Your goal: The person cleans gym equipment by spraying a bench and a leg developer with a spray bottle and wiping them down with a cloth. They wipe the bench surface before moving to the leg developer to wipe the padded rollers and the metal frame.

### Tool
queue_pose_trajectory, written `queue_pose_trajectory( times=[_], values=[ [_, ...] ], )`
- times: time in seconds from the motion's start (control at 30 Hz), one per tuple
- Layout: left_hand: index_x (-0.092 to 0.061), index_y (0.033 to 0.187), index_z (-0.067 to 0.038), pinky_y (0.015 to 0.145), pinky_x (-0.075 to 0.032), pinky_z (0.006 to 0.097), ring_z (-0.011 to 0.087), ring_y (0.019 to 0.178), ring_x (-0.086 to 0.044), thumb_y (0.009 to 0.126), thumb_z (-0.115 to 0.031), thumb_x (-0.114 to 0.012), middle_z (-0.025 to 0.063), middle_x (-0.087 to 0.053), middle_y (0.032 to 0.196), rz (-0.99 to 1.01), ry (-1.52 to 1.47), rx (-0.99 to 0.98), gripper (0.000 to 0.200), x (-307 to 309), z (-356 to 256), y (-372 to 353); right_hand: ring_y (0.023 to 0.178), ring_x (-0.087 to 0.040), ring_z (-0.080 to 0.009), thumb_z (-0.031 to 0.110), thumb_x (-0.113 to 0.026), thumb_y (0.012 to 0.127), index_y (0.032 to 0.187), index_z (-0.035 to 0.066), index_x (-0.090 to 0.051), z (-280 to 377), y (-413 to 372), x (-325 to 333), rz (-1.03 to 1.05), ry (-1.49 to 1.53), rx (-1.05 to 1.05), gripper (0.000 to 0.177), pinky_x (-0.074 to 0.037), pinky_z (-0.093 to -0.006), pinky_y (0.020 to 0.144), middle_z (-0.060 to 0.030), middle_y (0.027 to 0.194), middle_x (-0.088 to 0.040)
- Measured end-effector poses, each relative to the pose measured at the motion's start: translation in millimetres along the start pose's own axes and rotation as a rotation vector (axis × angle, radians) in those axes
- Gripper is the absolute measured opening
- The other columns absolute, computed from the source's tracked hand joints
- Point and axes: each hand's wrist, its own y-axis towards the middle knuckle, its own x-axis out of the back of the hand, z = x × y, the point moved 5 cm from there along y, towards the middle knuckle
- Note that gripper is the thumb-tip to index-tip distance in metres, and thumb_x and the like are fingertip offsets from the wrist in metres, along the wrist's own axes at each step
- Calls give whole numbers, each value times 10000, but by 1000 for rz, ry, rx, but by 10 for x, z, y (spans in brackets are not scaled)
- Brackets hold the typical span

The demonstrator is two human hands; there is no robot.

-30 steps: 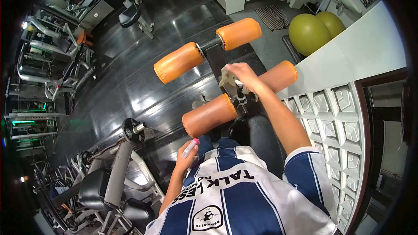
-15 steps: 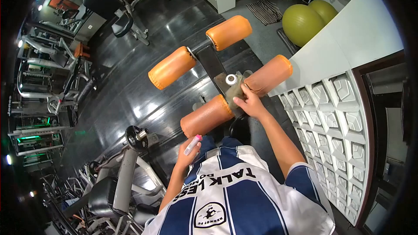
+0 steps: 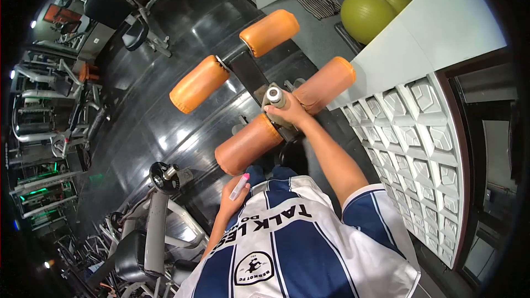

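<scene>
My left hand [image 3: 233, 197] is closed around a small clear bottle with a pink cap [image 3: 239, 186], held low in front of the shirt. My right hand [image 3: 291, 113] is wrapped round the grey upright post [image 3: 275, 97] of a padded exercise machine, just under its round, white-ringed end. A bit of grayish cloth [image 3: 270, 86] shows beside the post; the rest of it is hidden by the hand. Brown roller pads [image 3: 248, 144] lie on either side of this hand. Farther forward are two orange roller pads [image 3: 200, 84].
A weight machine with a black seat [image 3: 131, 255] stands at lower left. To the right runs a white textured wall panel [image 3: 408, 127]. Green exercise balls [image 3: 367, 16] sit at upper right, near a striped mat [image 3: 317, 3]. More gym machines line the left.
My right hand has shifted from the cloth below the post's end to wrap around the post itself. The left hand keeps the bottle. The whole view has shifted slightly.
</scene>
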Motion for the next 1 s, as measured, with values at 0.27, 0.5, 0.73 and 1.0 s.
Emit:
queue_pose_trajectory(
  times=[0.27,0.5,0.73,1.0],
  values=[
    [-653,1142,-2,865,-499,347,285,948,-671,877,-189,-664,169,-692,1005,-48,-27,-13,325,27,2,88,1137,-547,-191,251,-876,709,1308,61,-520,-26,79,78,314,38,-323,723,-427,-365,1001,-62,1209,-614],
    [-655,1166,-14,672,-508,278,124,702,-626,890,-161,-640,88,-693,888,-183,-181,-87,314,91,-169,226,1148,-573,-401,177,-638,853,1233,-57,-540,-815,-821,-12,-710,-291,-66,457,-435,-419,984,-258,1223,-601],
    [-654,1155,-10,765,-518,317,179,796,-656,883,-158,-654,118,-705,975,-102,-206,-44,309,55,-106,208,1086,-608,-274,114,-602,880,1298,-24,-526,306,-811,709,-760,-173,297,447,-451,-374,944,-167,1197,-635],
    [-625,1199,-4,789,-499,317,197,840,-634,898,-152,-622,117,-682,1007,-81,-118,-94,335,18,-18,138,1432,-269,-315,206,-715,751,1418,86,-445,-75,-376,246,-34,-1144,187,730,-227,-600,1131,-99,1464,-435]
  ],
)
